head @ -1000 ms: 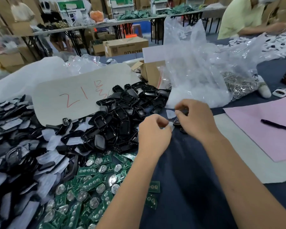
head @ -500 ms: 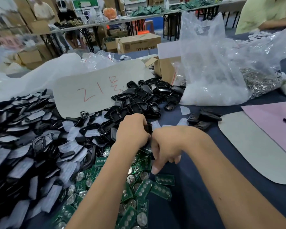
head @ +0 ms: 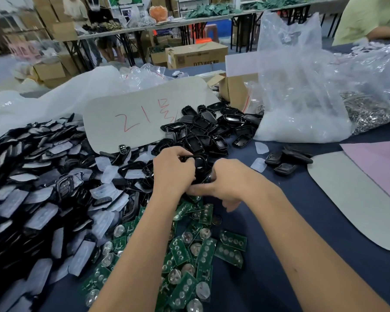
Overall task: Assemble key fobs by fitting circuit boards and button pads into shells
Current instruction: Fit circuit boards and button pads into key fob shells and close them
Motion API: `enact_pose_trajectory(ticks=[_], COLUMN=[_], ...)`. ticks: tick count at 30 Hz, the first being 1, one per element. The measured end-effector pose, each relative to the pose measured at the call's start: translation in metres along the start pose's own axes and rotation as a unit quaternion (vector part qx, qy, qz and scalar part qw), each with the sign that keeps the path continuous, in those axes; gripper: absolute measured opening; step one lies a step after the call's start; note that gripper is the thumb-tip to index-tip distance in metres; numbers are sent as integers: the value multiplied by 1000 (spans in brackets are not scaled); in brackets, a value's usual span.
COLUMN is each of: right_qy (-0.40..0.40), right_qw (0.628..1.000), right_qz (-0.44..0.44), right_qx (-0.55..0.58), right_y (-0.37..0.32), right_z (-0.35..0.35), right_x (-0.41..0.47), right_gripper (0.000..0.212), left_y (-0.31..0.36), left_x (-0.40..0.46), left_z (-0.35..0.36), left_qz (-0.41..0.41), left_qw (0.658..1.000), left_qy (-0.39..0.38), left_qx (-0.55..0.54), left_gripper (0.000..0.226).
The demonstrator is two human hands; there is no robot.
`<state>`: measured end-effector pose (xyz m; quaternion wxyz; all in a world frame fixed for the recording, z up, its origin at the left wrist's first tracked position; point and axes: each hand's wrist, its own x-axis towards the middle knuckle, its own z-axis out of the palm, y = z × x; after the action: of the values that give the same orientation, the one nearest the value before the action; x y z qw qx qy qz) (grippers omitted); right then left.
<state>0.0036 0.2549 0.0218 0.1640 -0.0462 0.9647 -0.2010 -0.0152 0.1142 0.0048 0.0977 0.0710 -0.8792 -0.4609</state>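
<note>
A dark blue table (head: 279, 255) carries the stock, ordered here from largest to smallest. At far left, a broad heap of black parts with pale film tabs (head: 32, 188) spreads up to the left forearm; loose tabs could cling to a part and be shut inside an assembly. Behind it a grey card with red marks (head: 144, 118) leans on the heap, and a clear plastic bag (head: 302, 97) stands at the right rear. A pile of empty black shells (head: 207, 129) lies just beyond the hands, its edge touching them; a careless pull could probably drag neighbouring shells off the pile. Green circuit boards (head: 189, 255) are scattered below the wrists, overlapping, some showing round metal domes; a forearm resting on them may scratch or bend contacts, or sweep boards toward the table edge. A few finished-looking fobs (head: 286, 159) sit well apart at the right. Smallest, the black shell (head: 199, 164) in work is held between both hands above the boards. The left hand (head: 172, 171) is curled round its near side, fingers gripping the rim; the right hand (head: 230, 183) pinches it from the other side, thumb laid underneath. Whether a board is already seated cannot be told, as the fingers cover the cavity. Pressing while misaligned could crack the rim or pinch the board.
</note>
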Motion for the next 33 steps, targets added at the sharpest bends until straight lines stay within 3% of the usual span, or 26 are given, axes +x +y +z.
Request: enact_pose_trajectory(ticks=[6,13,17,21,26,28,33], right_qy=[116,51,114,142,192,199,219], right_qw=[990,982,959,865,803,795,816], right_qz=[35,17,-69,-154,-180,-186,-202], right_qx=[69,179,248,455,535,542,495], right_y=[-3,13,20,-1,-37,-48,-58], right_z=[17,11,3,4,13,17,33], right_x=[15,21,26,33,57,68,86], right_gripper=[64,10,14,15,14,17,17], left_y=[-13,-21,-32,-44,-48,-49,-56], left_x=[4,3,4,12,25,29,38], left_z=[-1,-15,-28,-39,-43,-43,-43], left_qz=[-79,-85,-31,-11,-46,-41,-40], left_qw=[985,966,965,959,948,948,948], left_qy=[33,29,61,91,81,78,88], left_qx=[-151,-244,-254,-270,-304,-306,-302], left_gripper=[20,25,21,16,27,24,22])
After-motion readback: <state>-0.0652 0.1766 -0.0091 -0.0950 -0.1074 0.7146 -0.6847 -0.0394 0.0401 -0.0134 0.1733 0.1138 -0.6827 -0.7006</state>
